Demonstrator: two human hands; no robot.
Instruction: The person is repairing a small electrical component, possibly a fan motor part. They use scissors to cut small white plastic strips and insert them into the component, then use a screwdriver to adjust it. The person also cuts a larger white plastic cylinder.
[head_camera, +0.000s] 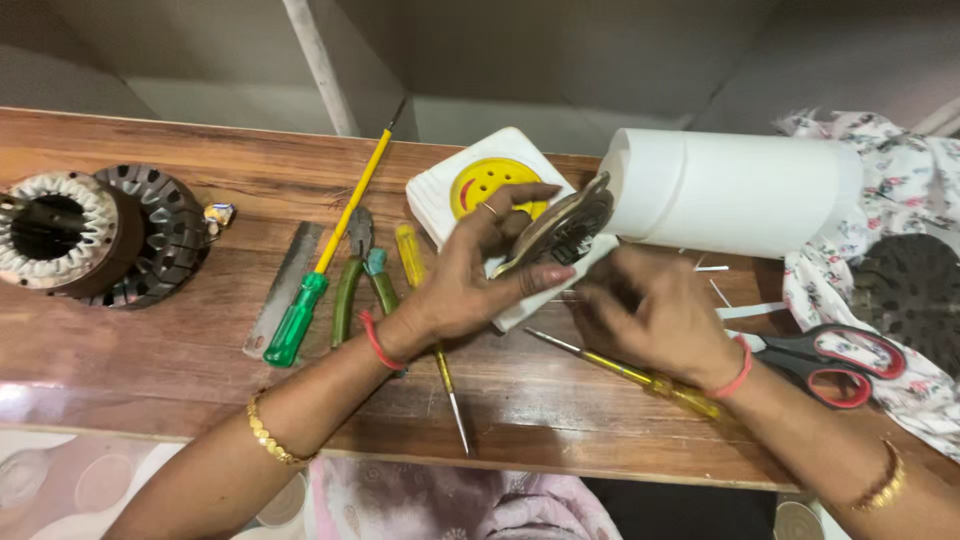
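My left hand (478, 280) grips a round flat metal disc part (562, 230) with dark windings, held tilted above a white square box (480, 190) that has a yellow round face on top. My right hand (655, 315) is curled just right of the disc, its fingers touching the disc's lower edge and a white piece under it. Under my right wrist lies a thin yellow-handled screwdriver (640, 375). A second yellow screwdriver (428, 320) lies beneath my left hand.
On the wooden table (150, 350): a motor stator with copper windings (95, 235) at far left, a metal file (285, 290), a long green-handled screwdriver (325, 265), green-handled pliers (358, 275), a white cylinder (735, 190) on its side, red-black scissors (835, 360), floral cloth (900, 170).
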